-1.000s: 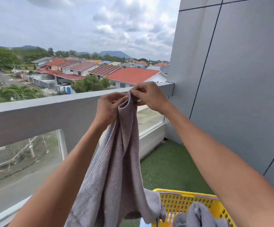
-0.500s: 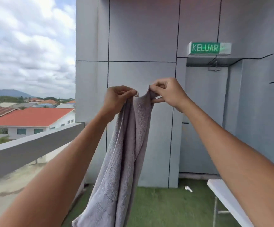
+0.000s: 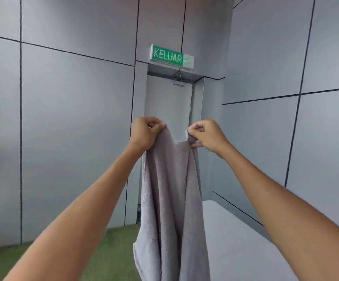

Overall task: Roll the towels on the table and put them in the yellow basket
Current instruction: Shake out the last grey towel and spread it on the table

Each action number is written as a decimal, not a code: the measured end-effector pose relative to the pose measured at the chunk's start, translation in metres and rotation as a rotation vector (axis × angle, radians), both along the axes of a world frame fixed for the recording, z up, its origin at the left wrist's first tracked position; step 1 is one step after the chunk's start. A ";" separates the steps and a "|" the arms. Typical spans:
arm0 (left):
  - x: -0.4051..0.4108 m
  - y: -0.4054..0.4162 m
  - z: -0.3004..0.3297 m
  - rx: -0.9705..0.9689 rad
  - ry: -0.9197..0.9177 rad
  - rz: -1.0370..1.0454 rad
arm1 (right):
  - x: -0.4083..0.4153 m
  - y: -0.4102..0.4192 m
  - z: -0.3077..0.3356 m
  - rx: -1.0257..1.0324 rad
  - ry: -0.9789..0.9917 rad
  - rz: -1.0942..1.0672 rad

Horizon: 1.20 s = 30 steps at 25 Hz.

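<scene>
A grey towel (image 3: 170, 199) hangs in the air in front of me, its lower end running out of the frame at the bottom. My left hand (image 3: 144, 134) pinches its top left corner. My right hand (image 3: 207, 134) pinches the top right corner. The top edge sags in a short curve between the two hands. Both arms are stretched out at about chest height. The yellow basket is out of view.
A white table (image 3: 235, 240) runs along the right wall, below and right of the towel. Behind the towel is a grey door (image 3: 168, 98) under a green KELUAR sign (image 3: 169, 57). Green turf (image 3: 111, 250) covers the floor at lower left.
My view has swung right, from the balcony rail and yellow basket to the door and table. My hands have drawn apart, spreading the towel's top edge.
</scene>
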<state>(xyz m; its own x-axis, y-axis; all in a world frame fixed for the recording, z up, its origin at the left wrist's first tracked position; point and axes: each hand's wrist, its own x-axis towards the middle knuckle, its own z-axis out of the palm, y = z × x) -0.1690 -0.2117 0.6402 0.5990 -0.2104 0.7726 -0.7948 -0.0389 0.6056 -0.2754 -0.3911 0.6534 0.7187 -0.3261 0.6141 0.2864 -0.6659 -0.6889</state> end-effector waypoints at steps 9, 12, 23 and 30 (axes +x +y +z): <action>0.065 -0.108 -0.081 0.204 -0.004 0.066 | 0.057 -0.103 -0.122 0.001 0.434 0.102; 0.102 -0.140 -0.095 0.310 -0.063 0.011 | 0.096 -0.117 -0.133 0.131 0.420 0.207; 0.289 -0.192 -0.119 0.465 -0.090 -0.129 | 0.291 -0.190 -0.108 0.270 0.248 0.332; 0.422 -0.191 -0.200 0.516 0.123 0.158 | 0.414 -0.253 -0.134 0.239 0.093 0.156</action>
